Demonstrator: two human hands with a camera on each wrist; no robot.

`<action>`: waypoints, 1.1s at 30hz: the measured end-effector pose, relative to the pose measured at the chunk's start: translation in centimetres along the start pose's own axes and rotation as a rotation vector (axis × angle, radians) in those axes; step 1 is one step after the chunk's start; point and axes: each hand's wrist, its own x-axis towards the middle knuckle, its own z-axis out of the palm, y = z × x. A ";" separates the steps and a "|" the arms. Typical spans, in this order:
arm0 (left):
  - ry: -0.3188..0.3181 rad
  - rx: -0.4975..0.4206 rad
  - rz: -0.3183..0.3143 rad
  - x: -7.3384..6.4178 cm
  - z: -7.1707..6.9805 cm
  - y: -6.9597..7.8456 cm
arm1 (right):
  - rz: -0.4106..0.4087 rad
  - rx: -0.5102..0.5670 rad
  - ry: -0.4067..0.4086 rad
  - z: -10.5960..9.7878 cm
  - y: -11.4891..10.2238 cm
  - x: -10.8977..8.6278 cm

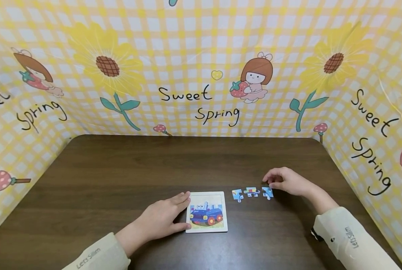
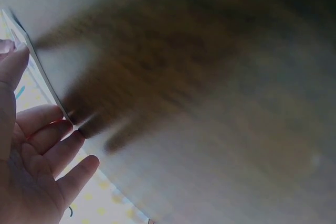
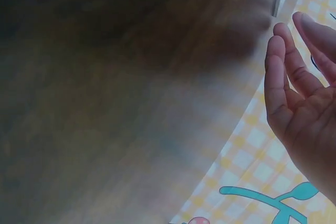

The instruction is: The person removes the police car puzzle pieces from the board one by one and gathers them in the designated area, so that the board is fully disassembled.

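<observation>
A square jigsaw puzzle [image 1: 206, 212] in a white tray, with a blue cartoon vehicle on it, lies flat on the brown table [image 1: 147, 161]. My left hand [image 1: 162, 215] rests against the tray's left side, the thumb by the lower corner and the fingers by the upper one. To the right of the tray, three loose puzzle pieces lie in a row: a left piece [image 1: 237, 194], a middle piece [image 1: 251, 191] and a right piece [image 1: 267, 192]. Just beyond the right piece, my right hand [image 1: 288, 181] hovers with loosely bent fingers, and nothing shows between them.
A yellow checked cloth [image 1: 187, 48] printed with sunflowers and lettering hangs behind the table and along both sides. The table's far edge meets this cloth. Both wrist views show mostly blurred tabletop, with part of the tray [image 2: 47, 80] at the left in the left wrist view.
</observation>
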 end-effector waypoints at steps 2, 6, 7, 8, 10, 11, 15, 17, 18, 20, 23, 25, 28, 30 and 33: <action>0.001 0.001 0.000 0.0 0.0 0.0 | 0.004 0.017 -0.006 0.0 -0.2 0.1; 0.007 0.009 0.002 0.0 0.0 0.0 | 0.002 0.030 -0.016 0.2 -0.8 0.6; 0.010 0.013 0.004 0.0 0.0 0.0 | 0.004 0.025 -0.017 0.3 -1.0 0.8; 0.012 0.017 0.004 0.0 0.0 0.0 | 0.006 0.022 -0.020 0.4 -1.1 1.0; 0.015 0.020 0.006 0.0 0.0 0.0 | 0.002 0.017 -0.022 0.6 -1.4 1.5; 0.016 0.021 0.006 0.0 0.0 0.0 | -0.004 0.013 -0.024 0.7 -1.6 1.8; 0.008 0.012 0.004 0.0 0.1 0.0 | -0.039 0.027 -0.038 1.4 -2.5 3.2; 0.007 0.012 0.004 0.0 0.1 0.0 | -0.048 0.031 -0.046 1.9 -3.1 4.0; 0.007 0.013 0.005 0.0 0.1 0.0 | -0.052 0.031 -0.050 2.1 -3.4 4.4; 0.010 0.017 0.003 0.0 0.1 0.0 | -0.065 0.022 -0.050 2.6 -4.0 5.3; 0.010 0.016 -0.002 0.0 0.1 0.0 | -0.101 -0.004 -0.052 3.3 -5.0 6.7; 0.007 0.013 -0.004 0.0 0.1 0.0 | -0.113 -0.005 -0.060 3.7 -5.8 7.5; 0.004 0.011 -0.001 0.1 0.1 0.0 | -0.138 0.002 -0.091 4.5 -7.0 8.5; 0.002 0.010 0.002 0.2 0.1 0.0 | -0.152 0.018 -0.120 5.0 -7.7 9.0; 0.000 0.012 0.003 0.3 0.0 0.0 | -0.175 0.033 -0.161 5.8 -8.6 9.8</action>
